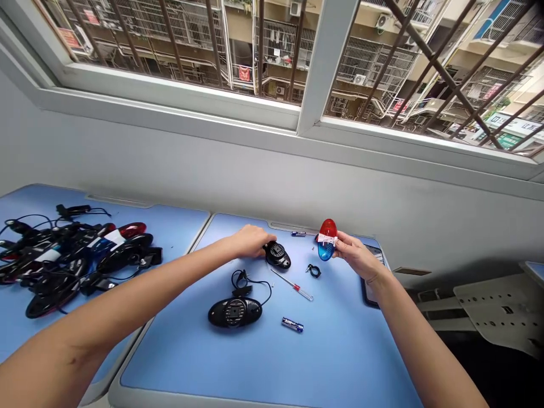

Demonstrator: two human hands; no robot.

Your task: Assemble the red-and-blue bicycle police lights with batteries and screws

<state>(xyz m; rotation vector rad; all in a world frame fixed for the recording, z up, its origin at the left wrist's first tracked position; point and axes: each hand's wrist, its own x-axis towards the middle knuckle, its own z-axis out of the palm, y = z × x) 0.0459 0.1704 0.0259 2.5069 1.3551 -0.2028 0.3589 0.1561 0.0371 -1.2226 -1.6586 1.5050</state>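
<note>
My right hand (352, 249) grips an oval red-and-blue light cover (327, 240) with a white band across its middle, lifted above the right back of the table. Further left, my left hand (251, 240) has its fingers closed on the upper end of a black oval light base (278, 255) lying near the back. Closer to me rests a second black oval unit (235, 312) with a cable and a clamp on it. A screwdriver (293, 285) with a red-ringed clear handle lies between my hands. To its right is a small black ring clamp (314, 271).
One blue battery (292, 324) lies toward the front, another (298, 233) at the back. A phone (371, 283) is partly behind my right wrist. Many black bike lights with cables (76, 249) are heaped on the left table. A barred window (272, 119) and wall stand behind.
</note>
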